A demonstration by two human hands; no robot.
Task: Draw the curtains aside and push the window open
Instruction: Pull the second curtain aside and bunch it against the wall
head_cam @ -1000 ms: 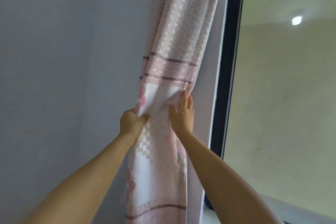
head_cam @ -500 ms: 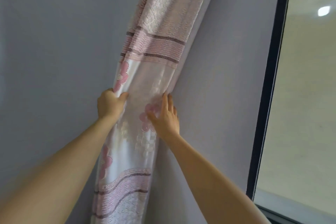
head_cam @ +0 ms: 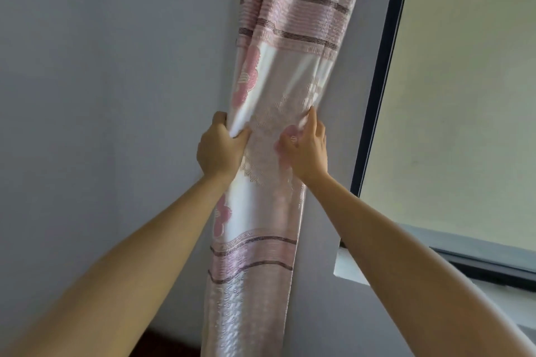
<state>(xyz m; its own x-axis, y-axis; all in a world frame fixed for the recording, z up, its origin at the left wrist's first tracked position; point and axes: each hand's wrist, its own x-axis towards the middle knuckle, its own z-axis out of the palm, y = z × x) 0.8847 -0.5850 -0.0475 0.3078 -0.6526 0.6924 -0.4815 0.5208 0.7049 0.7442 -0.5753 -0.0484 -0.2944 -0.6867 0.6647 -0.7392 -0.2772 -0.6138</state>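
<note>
A pink and white curtain [head_cam: 278,72] with flower print and striped bands hangs gathered into a narrow bundle against the grey wall, left of the window. My left hand [head_cam: 219,149] grips the bundle's left edge, fingers wrapped around the cloth. My right hand [head_cam: 307,148] pinches the bundle's right edge, thumb on the front. The window [head_cam: 464,95] with its black frame [head_cam: 380,78] fills the right side; its pane looks shut and shows a pale wall beyond.
A grey wall [head_cam: 101,95] covers the left half. A white sill [head_cam: 348,265] runs under the window's lower frame at the right. A dark strip of floor or skirting [head_cam: 171,345] shows at the bottom left of the curtain.
The view has swung, so the curtain and both hands sit nearer the middle and closer. My right hand went from flat on the cloth to pinching its right edge.
</note>
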